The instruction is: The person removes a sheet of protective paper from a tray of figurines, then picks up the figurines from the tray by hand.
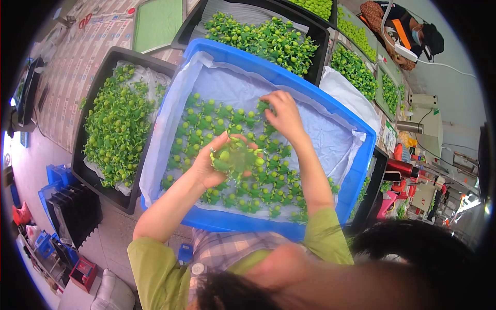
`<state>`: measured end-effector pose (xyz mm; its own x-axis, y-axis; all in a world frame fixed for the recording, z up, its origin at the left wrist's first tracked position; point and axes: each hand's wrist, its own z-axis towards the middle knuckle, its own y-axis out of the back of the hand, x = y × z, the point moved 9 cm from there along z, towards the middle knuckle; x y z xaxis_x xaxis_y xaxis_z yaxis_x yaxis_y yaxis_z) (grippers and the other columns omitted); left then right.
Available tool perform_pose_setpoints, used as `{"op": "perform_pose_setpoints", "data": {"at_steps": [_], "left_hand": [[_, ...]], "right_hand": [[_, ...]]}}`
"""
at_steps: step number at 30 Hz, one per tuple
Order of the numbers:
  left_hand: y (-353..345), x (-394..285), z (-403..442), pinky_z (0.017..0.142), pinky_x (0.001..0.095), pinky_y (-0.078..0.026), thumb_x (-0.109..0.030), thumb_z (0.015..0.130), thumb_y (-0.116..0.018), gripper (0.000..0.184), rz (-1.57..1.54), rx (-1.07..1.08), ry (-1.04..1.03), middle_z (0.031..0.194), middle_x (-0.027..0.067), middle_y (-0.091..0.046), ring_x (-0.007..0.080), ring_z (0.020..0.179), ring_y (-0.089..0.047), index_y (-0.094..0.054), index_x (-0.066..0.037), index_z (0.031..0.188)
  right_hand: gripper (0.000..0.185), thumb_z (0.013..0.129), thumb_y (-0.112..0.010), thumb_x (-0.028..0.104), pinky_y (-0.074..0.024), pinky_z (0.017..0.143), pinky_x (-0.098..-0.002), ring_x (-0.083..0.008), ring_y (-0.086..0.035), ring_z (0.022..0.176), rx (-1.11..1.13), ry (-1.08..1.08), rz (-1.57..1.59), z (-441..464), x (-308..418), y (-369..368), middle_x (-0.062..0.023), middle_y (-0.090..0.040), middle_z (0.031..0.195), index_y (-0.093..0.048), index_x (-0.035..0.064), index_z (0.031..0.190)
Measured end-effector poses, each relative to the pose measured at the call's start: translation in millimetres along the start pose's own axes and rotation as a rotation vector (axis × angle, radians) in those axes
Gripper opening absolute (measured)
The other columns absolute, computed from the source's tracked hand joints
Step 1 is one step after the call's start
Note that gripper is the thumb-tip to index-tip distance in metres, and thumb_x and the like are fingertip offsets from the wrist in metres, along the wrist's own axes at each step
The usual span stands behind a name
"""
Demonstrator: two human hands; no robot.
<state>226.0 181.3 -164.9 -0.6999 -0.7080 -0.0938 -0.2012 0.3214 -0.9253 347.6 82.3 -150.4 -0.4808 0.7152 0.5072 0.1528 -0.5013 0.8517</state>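
Observation:
My left hand is cupped, palm up, around a bunch of green ball-and-leaf pieces. They look like small round green balls with leaves, and the bunch is partly blurred. Above the far end of the rows, my right hand has its fingertips closed on one such green piece. Below both hands stands a blue tray lined with thin white sheeting. Rows of the same green pieces are laid out over its left and front parts, leaves and balls showing.
Black trays heaped with green pieces stand left and behind the blue tray. At the right are more filled trays and a red cylinder. Another person in a black cap is at the far right. Black crates stand lower left.

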Motion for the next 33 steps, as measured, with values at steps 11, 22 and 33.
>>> {"op": "perform_pose_setpoints", "data": {"at_steps": [11, 22, 33], "left_hand": [[9, 9, 4, 0.074, 0.048, -0.047, -0.043, 0.085, -0.039, 0.042, 0.05, -0.073, 0.035, 0.115, 0.015, -0.047, 0.0329, 0.107, -0.046, -0.047, -0.01, 0.109], [6, 6, 1, 0.078, 0.0533, -0.044, -0.056, 0.081, -0.038, 0.06, 0.082, -0.087, -0.013, 0.111, 0.0097, -0.05, 0.0253, 0.101, -0.051, -0.041, -0.009, 0.118], [-1, 9, -2, 0.076, 0.052, -0.046, -0.044, 0.077, -0.055, 0.051, 0.165, -0.064, 0.021, 0.108, 0.0078, -0.051, 0.0249, 0.1, -0.051, -0.043, -0.014, 0.115]], "right_hand": [[0.029, 0.068, -0.055, 0.005, -0.038, 0.082, -0.0282, -0.0154, -0.049, 0.092, 0.051, -0.095, 0.884, -20, 38, 38, -0.0048, -0.052, 0.096, -0.057, 0.0031, 0.097], [0.029, 0.069, -0.054, 0.002, -0.0398, 0.082, -0.029, -0.0165, -0.049, 0.093, 0.159, 0.06, 0.965, -30, 76, 29, -0.0075, -0.052, 0.101, -0.055, 0.0042, 0.098], [0.029, 0.074, -0.046, 0.003, -0.0378, 0.086, -0.0293, -0.0154, -0.051, 0.096, 0.31, -0.139, 1.162, -41, 70, 3, -0.0069, -0.056, 0.1, -0.056, 0.0025, 0.101]]}}
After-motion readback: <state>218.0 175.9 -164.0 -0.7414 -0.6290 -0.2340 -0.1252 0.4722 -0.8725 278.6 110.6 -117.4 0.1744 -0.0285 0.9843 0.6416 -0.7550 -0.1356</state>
